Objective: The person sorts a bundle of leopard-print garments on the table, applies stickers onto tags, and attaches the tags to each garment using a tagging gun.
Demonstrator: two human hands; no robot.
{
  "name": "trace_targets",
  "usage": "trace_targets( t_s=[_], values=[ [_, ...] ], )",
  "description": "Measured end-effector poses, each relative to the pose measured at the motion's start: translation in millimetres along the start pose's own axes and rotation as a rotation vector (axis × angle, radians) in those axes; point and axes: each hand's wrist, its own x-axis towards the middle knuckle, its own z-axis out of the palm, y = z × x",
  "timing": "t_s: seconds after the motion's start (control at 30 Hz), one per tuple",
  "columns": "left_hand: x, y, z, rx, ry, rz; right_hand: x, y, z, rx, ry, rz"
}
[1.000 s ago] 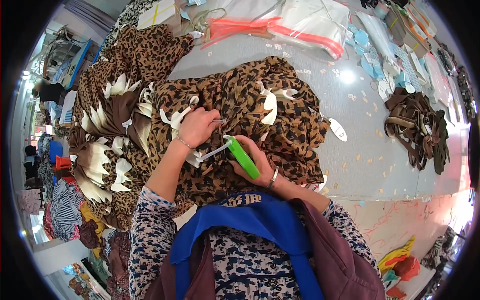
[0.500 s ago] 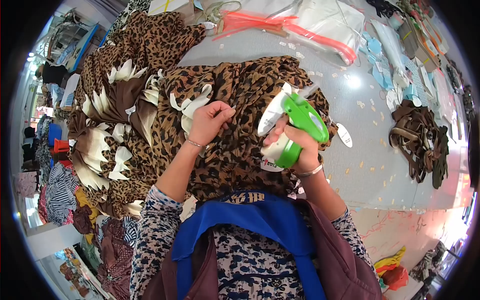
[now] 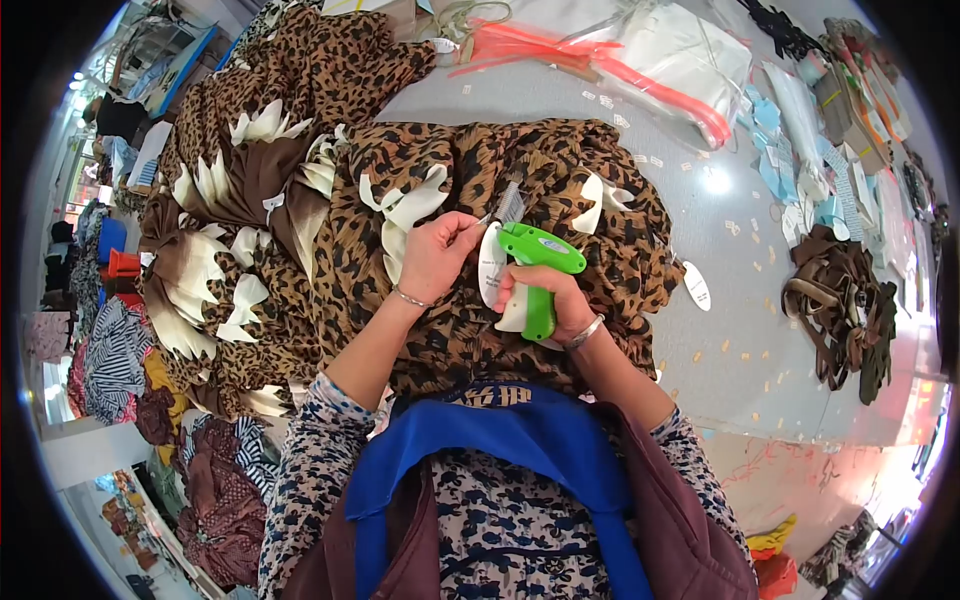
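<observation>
Leopard-print fabric (image 3: pixel 560 160) with white and black patches lies bunched in front of me. My right hand (image 3: pixel 550 298) is wrapped round a green and white tagging gun (image 3: pixel 535 248), its tip pointing up and left. A white oval tag (image 3: pixel 491 265) hangs by the gun's tip, beside my right fingers. My left hand (image 3: pixel 437 258) is pinched just left of that tip, over the fabric; what lies between its fingertips is too small to make out. Another oval tag (image 3: pixel 697 286) rests at the fabric's right edge.
A brown bundle of straps (image 3: pixel 840 305) lies on the grey table (image 3: pixel 740 345) at the right. Clear plastic bags with red edges (image 3: pixel 680 65) are at the back. Blue and white tags (image 3: pixel 770 145) are piled back right. More leopard fabric (image 3: pixel 300 75) is at the left.
The tagging gun, first low with its green back up, was raised and turned, then brought left to my left hand. White oval tags now show by it. My left hand stays pinched.
</observation>
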Motion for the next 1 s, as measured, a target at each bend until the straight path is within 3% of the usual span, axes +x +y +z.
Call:
trace_targets(
  t_s=[0.37,0.7,1.0],
  values=[
    [-3,-1,1,0.11,0.085,0.051,1,-2,3,-0.035,0.002,0.021],
    [-6,1,-1,0.622,0.149,0.438,4,-5,-1,-0.058,0.011,0.094],
    [-14,4,7,0.514,0.149,0.395,7,-4,5,-0.066,0.073,0.152]
  ],
)
